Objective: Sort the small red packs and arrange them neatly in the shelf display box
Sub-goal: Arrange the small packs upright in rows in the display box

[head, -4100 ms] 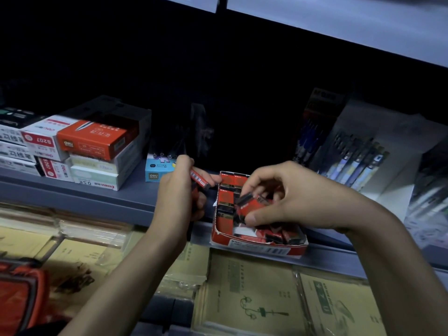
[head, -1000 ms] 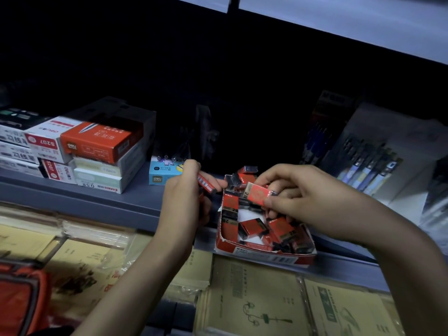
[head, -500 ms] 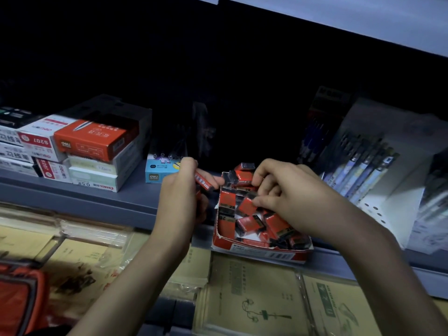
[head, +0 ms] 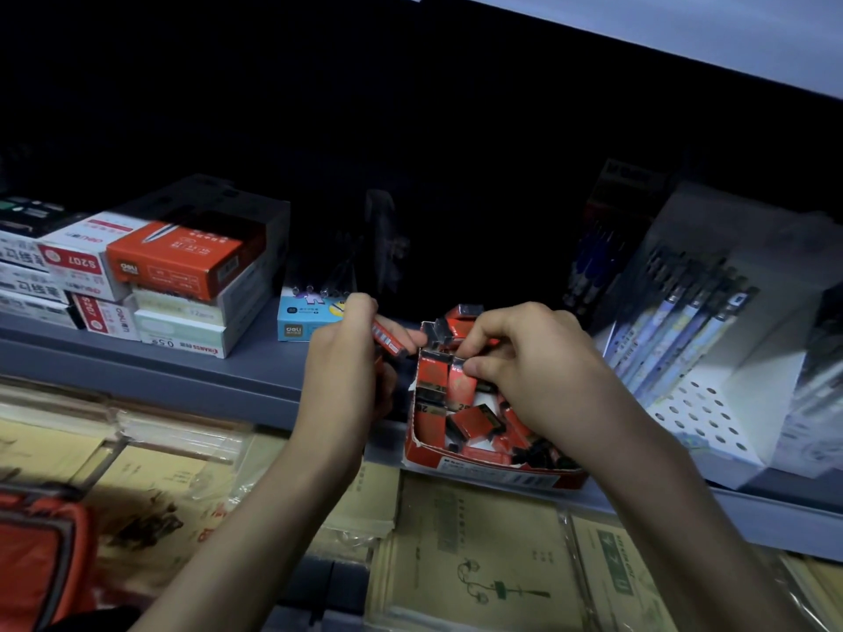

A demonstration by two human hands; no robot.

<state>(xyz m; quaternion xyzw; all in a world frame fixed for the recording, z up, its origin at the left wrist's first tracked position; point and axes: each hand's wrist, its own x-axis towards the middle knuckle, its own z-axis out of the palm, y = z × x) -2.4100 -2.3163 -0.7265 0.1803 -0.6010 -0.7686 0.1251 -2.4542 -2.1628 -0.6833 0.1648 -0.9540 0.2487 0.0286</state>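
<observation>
The left hand (head: 346, 358) still gripped a few small red packs (head: 387, 342) beside the display box (head: 492, 467). The right hand (head: 524, 367), which lifted one pack a second before, had lowered and pinched it upright into the back-left row (head: 449, 374); loose packs (head: 476, 421) under this hand remained unsorted.

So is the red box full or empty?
Partly full. The box holds red packs, some upright along its left, others jumbled at the front. Both hands pinch packs.
</observation>
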